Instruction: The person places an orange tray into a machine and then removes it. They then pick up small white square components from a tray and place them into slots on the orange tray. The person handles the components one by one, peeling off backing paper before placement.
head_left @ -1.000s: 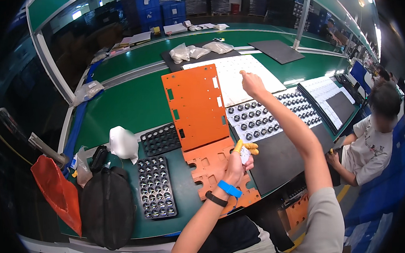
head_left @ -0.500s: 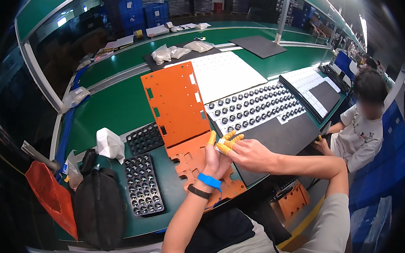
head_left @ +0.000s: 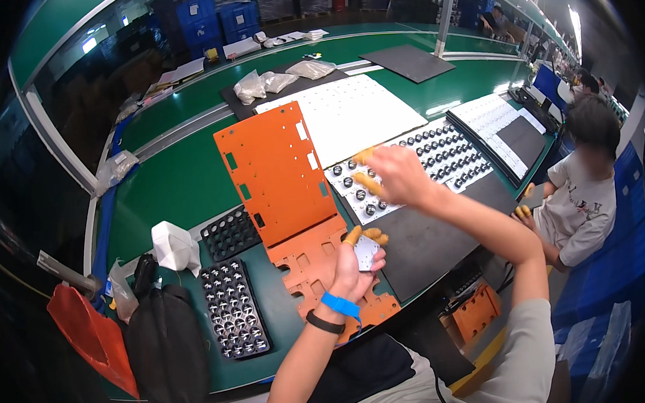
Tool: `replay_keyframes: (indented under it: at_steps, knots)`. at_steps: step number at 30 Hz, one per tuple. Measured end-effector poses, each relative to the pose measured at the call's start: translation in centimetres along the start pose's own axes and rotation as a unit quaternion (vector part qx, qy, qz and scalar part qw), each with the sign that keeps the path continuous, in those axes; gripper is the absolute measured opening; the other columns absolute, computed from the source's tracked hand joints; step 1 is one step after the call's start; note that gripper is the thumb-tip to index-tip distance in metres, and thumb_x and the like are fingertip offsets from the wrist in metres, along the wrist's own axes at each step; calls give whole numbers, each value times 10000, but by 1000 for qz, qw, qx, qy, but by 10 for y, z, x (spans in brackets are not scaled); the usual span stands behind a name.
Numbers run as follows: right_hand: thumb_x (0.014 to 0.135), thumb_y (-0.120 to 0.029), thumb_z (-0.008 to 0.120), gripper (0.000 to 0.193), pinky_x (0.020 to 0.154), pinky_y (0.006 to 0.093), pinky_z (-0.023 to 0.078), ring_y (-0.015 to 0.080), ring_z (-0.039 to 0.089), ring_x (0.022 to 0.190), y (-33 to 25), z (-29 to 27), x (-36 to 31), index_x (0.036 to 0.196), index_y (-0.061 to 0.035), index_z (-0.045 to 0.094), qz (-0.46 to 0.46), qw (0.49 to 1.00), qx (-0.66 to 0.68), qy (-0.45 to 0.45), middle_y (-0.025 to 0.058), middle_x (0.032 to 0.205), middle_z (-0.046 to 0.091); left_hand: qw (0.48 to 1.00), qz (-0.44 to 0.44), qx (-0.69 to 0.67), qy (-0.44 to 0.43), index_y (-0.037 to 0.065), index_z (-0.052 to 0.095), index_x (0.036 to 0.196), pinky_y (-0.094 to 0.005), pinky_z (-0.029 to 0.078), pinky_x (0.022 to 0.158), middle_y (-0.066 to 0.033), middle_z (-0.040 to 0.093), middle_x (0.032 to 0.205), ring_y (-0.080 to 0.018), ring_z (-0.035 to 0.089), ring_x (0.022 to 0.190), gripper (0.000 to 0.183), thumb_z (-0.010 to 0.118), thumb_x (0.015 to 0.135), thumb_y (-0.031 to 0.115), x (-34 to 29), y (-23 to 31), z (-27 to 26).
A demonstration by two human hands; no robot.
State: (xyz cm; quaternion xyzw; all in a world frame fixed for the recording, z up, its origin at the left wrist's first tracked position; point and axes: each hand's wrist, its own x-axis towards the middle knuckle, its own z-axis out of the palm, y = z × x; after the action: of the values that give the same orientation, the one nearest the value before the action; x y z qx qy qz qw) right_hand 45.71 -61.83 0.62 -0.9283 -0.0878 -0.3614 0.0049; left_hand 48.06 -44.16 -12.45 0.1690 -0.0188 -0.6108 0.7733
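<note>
While left hand [head_left: 350, 273] holds card [head_left: 366, 253], right hand [head_left: 401, 175] withdrew.

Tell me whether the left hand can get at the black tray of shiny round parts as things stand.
Probably yes to touch, but not to grasp freely: the left hand holds a small white board. The black tray lies uncovered to its left; only the orange fixture base seems to lie between.

the white piece [head_left: 366, 256] looks smooth, orange panel [head_left: 274, 176] matt.
</note>
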Motion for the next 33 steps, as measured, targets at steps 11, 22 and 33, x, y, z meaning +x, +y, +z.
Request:
replay_keyframes:
  at_steps: [11, 22, 33]
  knots:
    - [867, -422, 728, 594, 997, 445, 472, 389, 555, 1193, 204, 207, 44, 1187, 66, 618, 356, 922, -32, -149, 262, 1251, 590, 995, -27, 27, 90, 3, 611, 1005, -247, 346, 481, -131, 649, 935, -150, 482, 629, 362, 422, 1062, 306, -18, -14, 37]
    - [808, -191, 685, 215, 742, 454, 557, 382, 687, 842, 244, 215, 60, 848, 20, 695, 184, 951, -125, -214, 223, 936, 692, 996, -34, -21, 82, -9, 601, 1069, -239, 341, 531, -81, 572, 910, -119, 433, 655, 413, 347, 1074, 317, -31, -6, 45]
    - [849, -205, 626, 231, 711, 462, 572, 364, 709, 772, 286, 246, 68, 823, 5, 720, 276, 937, -142, -159, 209, 869, 702, 995, -52, -23, 88, -2, 604, 1079, -242, 345, 543, -83, 588, 935, -125, 428, 652, 403, 368, 1070, 324, -30, -9, 46]
